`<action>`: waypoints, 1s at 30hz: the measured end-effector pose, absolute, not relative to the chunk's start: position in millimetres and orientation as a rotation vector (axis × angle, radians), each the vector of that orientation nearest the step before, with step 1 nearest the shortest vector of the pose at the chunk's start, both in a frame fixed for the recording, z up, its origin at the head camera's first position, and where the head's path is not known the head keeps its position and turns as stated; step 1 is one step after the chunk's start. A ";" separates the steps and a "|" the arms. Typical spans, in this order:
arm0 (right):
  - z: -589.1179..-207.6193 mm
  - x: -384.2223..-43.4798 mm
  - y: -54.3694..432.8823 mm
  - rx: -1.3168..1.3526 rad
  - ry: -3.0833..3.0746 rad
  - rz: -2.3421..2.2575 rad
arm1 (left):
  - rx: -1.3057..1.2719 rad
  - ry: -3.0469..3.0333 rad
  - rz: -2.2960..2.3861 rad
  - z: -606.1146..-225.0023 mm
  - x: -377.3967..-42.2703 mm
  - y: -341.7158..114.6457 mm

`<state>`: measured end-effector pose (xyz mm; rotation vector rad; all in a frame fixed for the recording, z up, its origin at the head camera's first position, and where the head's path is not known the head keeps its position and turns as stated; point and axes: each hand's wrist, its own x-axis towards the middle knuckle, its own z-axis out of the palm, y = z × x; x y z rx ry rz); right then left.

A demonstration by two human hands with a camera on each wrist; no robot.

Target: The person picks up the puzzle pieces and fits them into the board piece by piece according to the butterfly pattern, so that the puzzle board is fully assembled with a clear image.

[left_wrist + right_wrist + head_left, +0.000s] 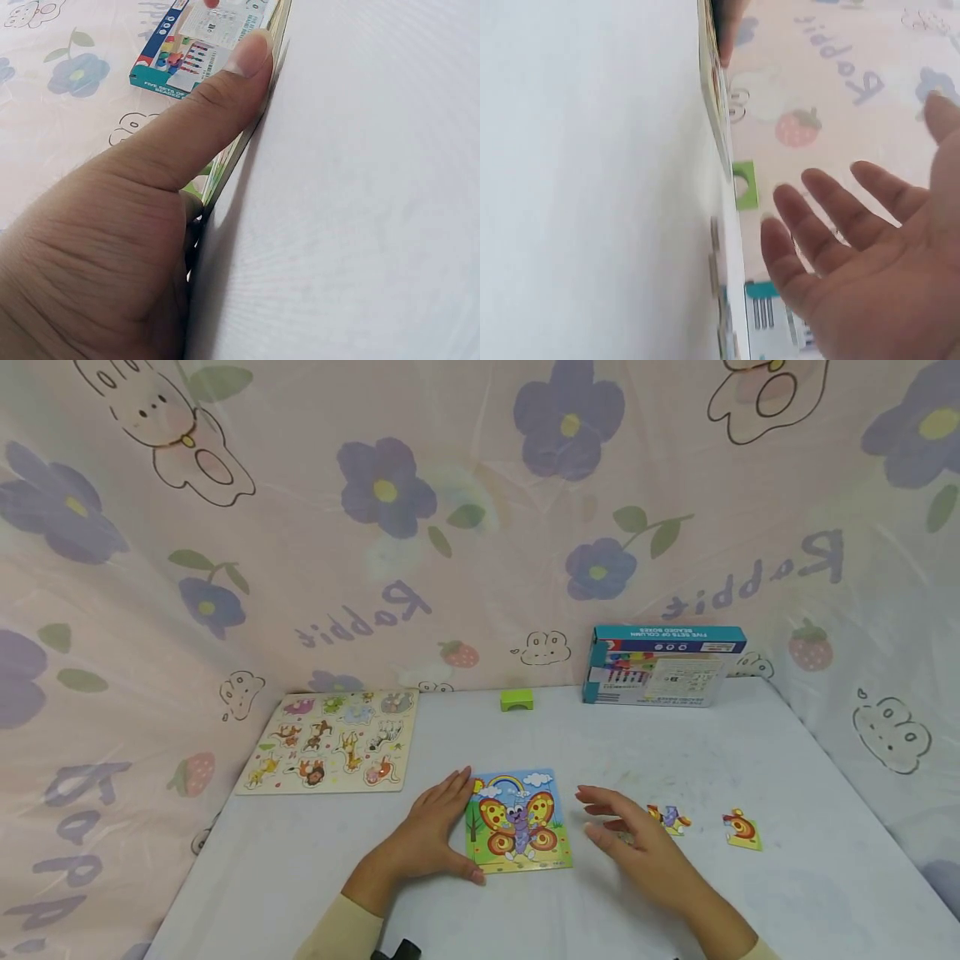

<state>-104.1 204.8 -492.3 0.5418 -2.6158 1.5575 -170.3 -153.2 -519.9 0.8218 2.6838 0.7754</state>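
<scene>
A square butterfly jigsaw puzzle point(519, 821) lies on the table in front of me, its picture showing a purple butterfly under a rainbow. My left hand point(431, 831) rests along its left side, fingers straight toward the upper corner and thumb point(232, 75) touching the lower corner. To the puzzle's right, my right hand point(637, 847) hovers with parted fingers and holds nothing. The right wrist view shows its palm and spread fingers point(829, 240). Just past that hand lies a puzzle piece point(672, 818), partly hidden, and farther right another yellow-and-orange piece point(742, 830).
A wooden animal puzzle board point(330, 742) lies at the back left. A green arched block point(517, 700) sits at the back middle. At the back right stands a teal-edged toy box point(660, 668). Printed cloth point(480, 543) hangs around the white table point(600, 918).
</scene>
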 end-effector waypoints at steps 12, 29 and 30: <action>-495.3 -103.4 269.5 0.669 -2.374 1.785 | 0.824 2.681 0.779 -519.3 -170.1 -152.8; -511.6 -108.8 291.7 0.457 -2.640 1.583 | 0.836 2.686 0.797 -520.6 -170.5 -152.7; -513.0 -108.3 291.3 0.460 -2.674 1.538 | 0.839 2.684 0.798 -520.4 -170.5 -152.4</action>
